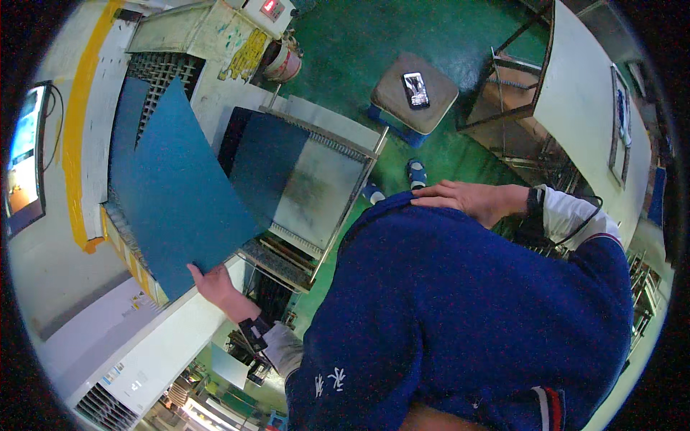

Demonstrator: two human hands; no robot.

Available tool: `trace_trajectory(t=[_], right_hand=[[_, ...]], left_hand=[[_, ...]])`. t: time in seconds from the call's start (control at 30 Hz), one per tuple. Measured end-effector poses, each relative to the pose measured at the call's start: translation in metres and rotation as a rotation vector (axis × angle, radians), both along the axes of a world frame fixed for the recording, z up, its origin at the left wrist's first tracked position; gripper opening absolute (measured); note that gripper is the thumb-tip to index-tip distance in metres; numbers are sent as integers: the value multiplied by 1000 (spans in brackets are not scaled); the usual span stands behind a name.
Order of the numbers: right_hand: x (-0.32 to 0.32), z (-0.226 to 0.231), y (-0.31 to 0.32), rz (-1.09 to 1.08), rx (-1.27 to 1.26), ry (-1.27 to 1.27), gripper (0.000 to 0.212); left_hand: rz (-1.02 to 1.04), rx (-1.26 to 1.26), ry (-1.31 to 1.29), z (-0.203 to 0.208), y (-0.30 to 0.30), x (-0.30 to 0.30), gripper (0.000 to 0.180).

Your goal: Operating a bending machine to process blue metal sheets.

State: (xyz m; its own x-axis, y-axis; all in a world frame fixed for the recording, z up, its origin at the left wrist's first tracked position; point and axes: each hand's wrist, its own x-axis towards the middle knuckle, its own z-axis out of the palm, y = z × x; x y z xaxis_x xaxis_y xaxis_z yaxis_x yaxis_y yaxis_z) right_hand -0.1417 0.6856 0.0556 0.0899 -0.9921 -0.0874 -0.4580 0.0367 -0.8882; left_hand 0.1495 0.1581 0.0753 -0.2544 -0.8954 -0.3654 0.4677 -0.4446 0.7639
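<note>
Jacket [467,287]: right hand [471,203] at its waist, grip cannot be told. Left hand [218,287]: clamped on near edge of blue sheet [183,187], seemingly to steady it. Sheet: slanting beside rack [376,151]. Stool [392,75]: bearing phone [415,90], face-up, presumably for viewing.

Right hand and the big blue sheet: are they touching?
Apart. The head view shows the right hand at the navy shirt, with a pale panel visible between it and the big blue sheet.
</note>
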Motion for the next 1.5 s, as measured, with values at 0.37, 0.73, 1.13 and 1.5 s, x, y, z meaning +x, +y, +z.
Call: trace_trajectory(t=[0.37,0.73,1.13,1.5], right_hand=[[0,25,-9,-35,35,-13,88],[11,12,-10,-48,117,31,101],[25,6,0,-133,153,24,101],[25,21,5,-135,129,20,93]], left_hand=[[39,115,177,-43,-1,-34,32],[-6,196,427,-58,-14,-69,26],[-51,211,426,-78,-71,-110,29],[-69,262,261,-72,-87,-140,31]])
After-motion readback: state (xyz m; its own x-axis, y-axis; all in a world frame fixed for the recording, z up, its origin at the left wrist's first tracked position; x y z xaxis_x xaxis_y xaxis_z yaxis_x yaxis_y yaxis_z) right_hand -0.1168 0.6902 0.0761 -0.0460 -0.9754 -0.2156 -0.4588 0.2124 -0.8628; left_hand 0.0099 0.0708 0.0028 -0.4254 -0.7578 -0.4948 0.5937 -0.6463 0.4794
